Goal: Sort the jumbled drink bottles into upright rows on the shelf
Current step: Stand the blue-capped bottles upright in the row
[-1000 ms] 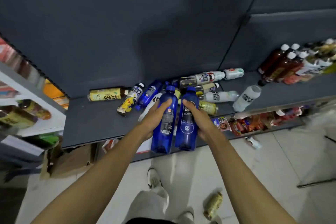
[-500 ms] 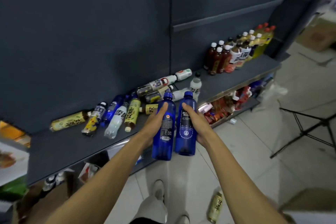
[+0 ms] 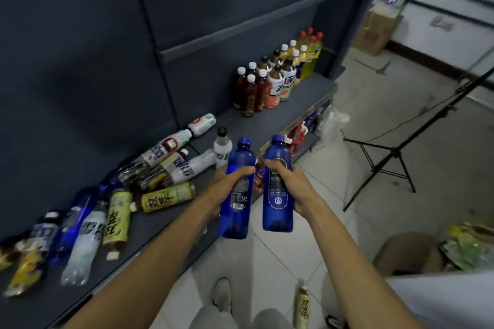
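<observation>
A dark grey shelf (image 3: 165, 224) is being shown against a dark back panel, with pale floor tiles (image 3: 347, 195) spreading out to the right. And here are the fingers (image 3: 244, 170) of the left hand (image 3: 226, 184): they are being curled round the upper body of the left blue bottle (image 3: 236, 189), the tips being pressed onto its front. The fingers (image 3: 275, 164) of the right hand (image 3: 292, 187) are being wrapped round the right blue bottle (image 3: 278, 187) in the same way, across the dark label. Both bottles are being held upright, just beside each other, out in front of the shelf's edge and above the floor, caps pointed away. Further out, a jumble of fallen bottles (image 3: 117, 195) is being seen lying on the shelf to the left: yellow-green tea bottles, clear ones, white-labelled ones and more blue ones, many touching or overlapping. One clear bottle with a dark cap (image 3: 222, 145) is being seen standing just beyond the left blue bottle. Farther along the shelf, the upright rows (image 3: 278, 75) are being displayed: dark brown bottles with white caps, then yellow ones with red caps. A tea bottle (image 3: 302, 307) is being seen on the floor near a shoe (image 3: 222, 294), and a black tripod (image 3: 395, 152) is being seen standing to the right.
</observation>
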